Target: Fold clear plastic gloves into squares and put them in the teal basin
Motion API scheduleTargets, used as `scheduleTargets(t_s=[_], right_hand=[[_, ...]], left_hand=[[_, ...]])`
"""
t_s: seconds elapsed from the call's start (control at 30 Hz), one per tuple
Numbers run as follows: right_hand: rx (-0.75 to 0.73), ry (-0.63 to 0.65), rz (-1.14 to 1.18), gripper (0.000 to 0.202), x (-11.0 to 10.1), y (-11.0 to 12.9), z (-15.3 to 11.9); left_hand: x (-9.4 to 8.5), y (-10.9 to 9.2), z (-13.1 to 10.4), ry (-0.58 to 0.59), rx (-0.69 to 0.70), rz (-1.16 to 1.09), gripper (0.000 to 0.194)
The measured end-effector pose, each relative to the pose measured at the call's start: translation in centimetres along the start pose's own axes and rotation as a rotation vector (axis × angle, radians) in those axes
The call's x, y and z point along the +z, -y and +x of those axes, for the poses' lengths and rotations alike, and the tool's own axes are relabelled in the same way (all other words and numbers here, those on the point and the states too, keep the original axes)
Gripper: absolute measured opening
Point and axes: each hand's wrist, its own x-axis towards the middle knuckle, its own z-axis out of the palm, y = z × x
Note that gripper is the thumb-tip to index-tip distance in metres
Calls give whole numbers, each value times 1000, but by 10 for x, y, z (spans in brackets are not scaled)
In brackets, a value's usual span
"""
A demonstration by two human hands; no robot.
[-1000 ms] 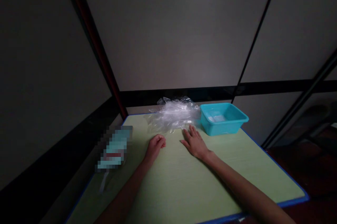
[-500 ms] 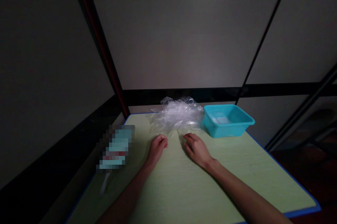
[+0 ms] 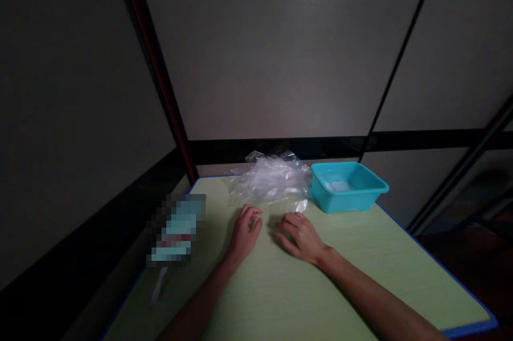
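Note:
My left hand [image 3: 246, 231] is over the middle of the green table [image 3: 272, 293], its fingers curled with a gap between thumb and fingers and nothing held. To its right, my right hand [image 3: 298, 235] has its thumb and fingers apart, also holding nothing. Crumpled clear plastic [image 3: 274, 178] lies just beyond both hands, its near edge close to the fingertips of my right hand. A turquoise basin [image 3: 347, 199] stands right of the plastic, with something pale and unclear inside.
At the table's left edge lies a pixelated light green item [image 3: 178, 226] with a pale strip hanging from its near end. Dark-banded panels [image 3: 272, 63] rise behind the table. The table has a blue edge.
Both hands have opened somewhat, thumbs parting from fingers. My left hand has shifted slightly right, and my right hand slightly nearer. A bit of plastic now shows beyond my right hand.

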Motion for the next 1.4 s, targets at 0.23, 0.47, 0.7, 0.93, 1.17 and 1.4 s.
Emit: scheduleTargets(t_s=[0.23,0.47,0.7,0.93,1.17,1.4], right_hand=[[164,118,-35,55,-5,-7,-6],[13,223,138,43,-14,7,-8],[-270,219,251,39,-6,11,-12],[-295,121,157,25,-7,7,-8],[-76,84,32,21,4,6,-3],[163,106,-97,14,-4,-6,5]], left_hand=[[5,-2,-7,142,126,78,27],[3,0,-8,116,148,149,22],[3,-1,-9,138,180,243,24],[2,-8,-17,236,250,356,31],[-5,-7,-23,384,322,485,40],[-11,-10,-27,401,420,634,30]])
